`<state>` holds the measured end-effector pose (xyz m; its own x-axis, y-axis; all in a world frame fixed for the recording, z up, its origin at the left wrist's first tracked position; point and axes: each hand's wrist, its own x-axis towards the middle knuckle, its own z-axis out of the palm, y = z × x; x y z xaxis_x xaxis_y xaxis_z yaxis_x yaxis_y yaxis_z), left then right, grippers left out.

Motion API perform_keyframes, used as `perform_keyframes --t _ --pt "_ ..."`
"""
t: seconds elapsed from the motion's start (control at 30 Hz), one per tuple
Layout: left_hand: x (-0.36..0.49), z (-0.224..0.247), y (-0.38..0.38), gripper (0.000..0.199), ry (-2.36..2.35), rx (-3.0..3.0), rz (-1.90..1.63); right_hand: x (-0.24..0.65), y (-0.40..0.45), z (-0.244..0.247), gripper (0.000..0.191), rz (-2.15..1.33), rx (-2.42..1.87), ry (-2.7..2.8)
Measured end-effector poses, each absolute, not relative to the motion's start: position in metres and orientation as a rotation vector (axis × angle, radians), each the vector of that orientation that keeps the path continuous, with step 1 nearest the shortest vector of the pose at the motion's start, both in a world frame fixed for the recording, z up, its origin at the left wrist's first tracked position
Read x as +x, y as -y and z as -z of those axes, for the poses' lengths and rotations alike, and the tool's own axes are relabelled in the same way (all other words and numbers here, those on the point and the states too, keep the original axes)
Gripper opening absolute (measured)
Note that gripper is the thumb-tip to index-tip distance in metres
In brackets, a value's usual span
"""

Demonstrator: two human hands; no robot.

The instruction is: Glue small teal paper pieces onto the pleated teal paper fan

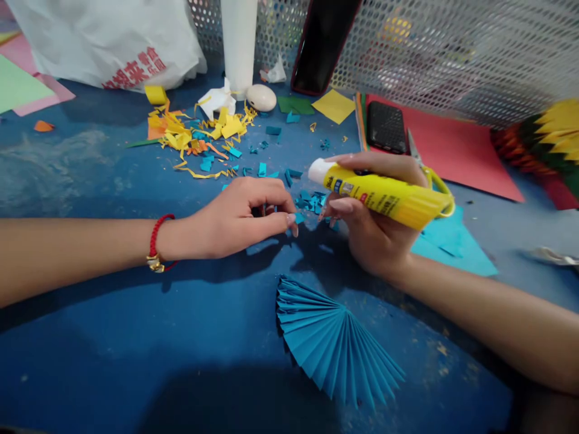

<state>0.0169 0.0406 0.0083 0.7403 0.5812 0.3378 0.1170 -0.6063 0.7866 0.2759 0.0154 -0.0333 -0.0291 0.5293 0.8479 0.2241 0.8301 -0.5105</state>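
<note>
My right hand (375,223) grips a yellow glue stick (384,193), its white end pointing left. Between the thumb and fingertips of my left hand (244,214) is a small blue paper piece (299,218); the wrist wears a red braided bracelet. Small blue paper scraps (312,201) lie on the table just behind my fingertips. Closer to me, a blue pleated paper fan (335,343) rests spread out on the table, touched by neither hand. Light-blue paper sheets (456,244) lie partly hidden behind my right hand.
Yellow and orange paper shreds (199,135) are heaped near a white roll (239,45). A white bag (108,42) stands back left. A phone (323,45) leans on the perforated metal panel (452,54). Scissors (414,147) lie by red paper (461,154) and a black case (386,125).
</note>
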Motion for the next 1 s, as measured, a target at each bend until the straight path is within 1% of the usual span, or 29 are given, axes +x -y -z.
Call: perform_keyframes --t 0.17,0.3,0.4,0.53,0.63,0.73,0.87,0.9,1.0 --pt "0.014 -0.001 -0.035 0.032 -0.474 2.672 -0.894 0.27 -0.015 0.029 0.033 -0.327 -0.655 1.574" --pt "0.014 -0.001 -0.031 0.035 -0.475 3.172 -0.886 0.272 -0.014 0.031 0.042 -0.302 -0.683 1.603" --pt "0.015 -0.002 -0.027 0.038 -0.504 3.359 -0.852 0.276 -0.016 0.035 0.044 -0.302 -0.703 1.623" --pt "0.017 -0.001 -0.021 0.036 -0.526 3.464 -0.902 0.277 -0.017 0.036 0.037 -0.21 -0.687 1.655" --pt "0.019 0.003 -0.017 0.035 -0.522 3.507 -0.982 0.276 -0.019 0.036 0.04 -0.223 -0.672 1.661" --pt "0.022 0.006 -0.017 0.036 -0.595 3.476 -0.848 0.274 -0.023 0.037 0.044 -0.298 -0.614 1.669" --pt "0.023 0.006 -0.021 0.027 -0.672 3.385 -0.586 0.274 -0.03 0.041 0.044 -0.323 -0.593 1.717" --pt "0.022 0.005 -0.022 0.028 -0.67 3.364 -0.572 0.274 -0.031 0.042 0.045 -0.331 -0.627 1.729" --pt "0.017 0.005 -0.025 0.036 -0.618 3.285 -0.571 0.277 -0.036 0.045 0.055 -0.345 -0.61 1.744"
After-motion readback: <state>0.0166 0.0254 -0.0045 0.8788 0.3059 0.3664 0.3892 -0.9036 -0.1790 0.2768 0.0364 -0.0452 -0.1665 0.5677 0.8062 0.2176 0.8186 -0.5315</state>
